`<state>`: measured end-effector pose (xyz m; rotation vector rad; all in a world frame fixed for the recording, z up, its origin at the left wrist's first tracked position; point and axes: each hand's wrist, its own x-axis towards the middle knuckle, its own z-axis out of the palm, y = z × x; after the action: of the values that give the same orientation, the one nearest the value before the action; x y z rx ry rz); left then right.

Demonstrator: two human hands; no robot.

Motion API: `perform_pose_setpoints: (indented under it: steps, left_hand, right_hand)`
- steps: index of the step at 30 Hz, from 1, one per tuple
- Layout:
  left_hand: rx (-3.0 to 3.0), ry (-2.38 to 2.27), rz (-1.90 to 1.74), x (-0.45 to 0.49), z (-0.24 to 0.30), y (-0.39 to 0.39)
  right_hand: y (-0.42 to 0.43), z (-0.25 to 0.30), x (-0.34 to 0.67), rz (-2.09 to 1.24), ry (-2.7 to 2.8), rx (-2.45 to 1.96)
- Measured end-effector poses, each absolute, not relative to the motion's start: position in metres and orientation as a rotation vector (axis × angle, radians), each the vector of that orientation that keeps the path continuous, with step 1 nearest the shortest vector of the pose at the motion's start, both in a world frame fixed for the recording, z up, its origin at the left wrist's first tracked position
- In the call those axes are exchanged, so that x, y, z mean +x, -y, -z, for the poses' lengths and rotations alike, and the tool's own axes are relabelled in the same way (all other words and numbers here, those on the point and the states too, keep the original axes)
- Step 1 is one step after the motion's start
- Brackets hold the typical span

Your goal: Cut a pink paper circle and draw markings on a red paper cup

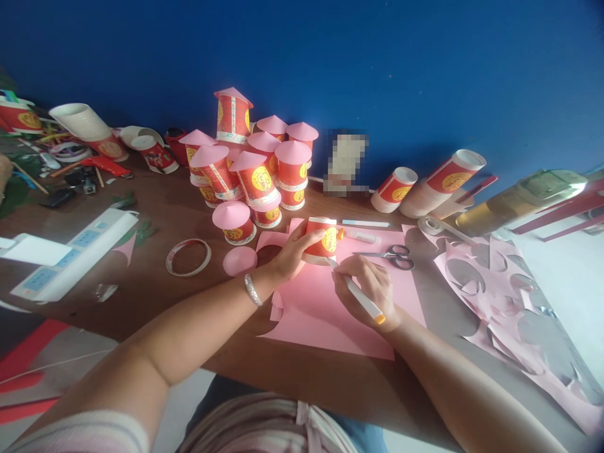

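My left hand (293,255) is wrapped round a red paper cup (321,242) with a yellow round print, held over a pink paper sheet (349,308). In my right hand (365,286) is a white marker pen (364,300) with an orange end, its tip close to the cup's lower white band. Whether the tip touches the band I cannot tell. Just beyond the cup lie a glue stick (362,236) and black-handled scissors (391,256). A pink paper disc (240,260) rests left of my left hand.
Several red cups with pink cone roofs (255,179) stand stacked at the back. Pink paper scraps (504,296) cover the right side. On the left are a tape roll (187,257) and a power strip (78,251). Stacked cups (443,182) lean by the blue wall (401,69).
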<state>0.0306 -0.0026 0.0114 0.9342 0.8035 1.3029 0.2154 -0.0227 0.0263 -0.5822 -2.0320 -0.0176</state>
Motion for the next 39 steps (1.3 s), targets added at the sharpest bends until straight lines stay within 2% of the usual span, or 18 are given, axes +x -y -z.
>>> perform_pose_setpoints:
  steps: [39]
  left_hand:
    - [0.957,-0.855,-1.272,0.0297,-0.0147,0.0051]
  right_hand:
    - [0.023,-0.0272,0.2132,0.026,2.045,-0.605]
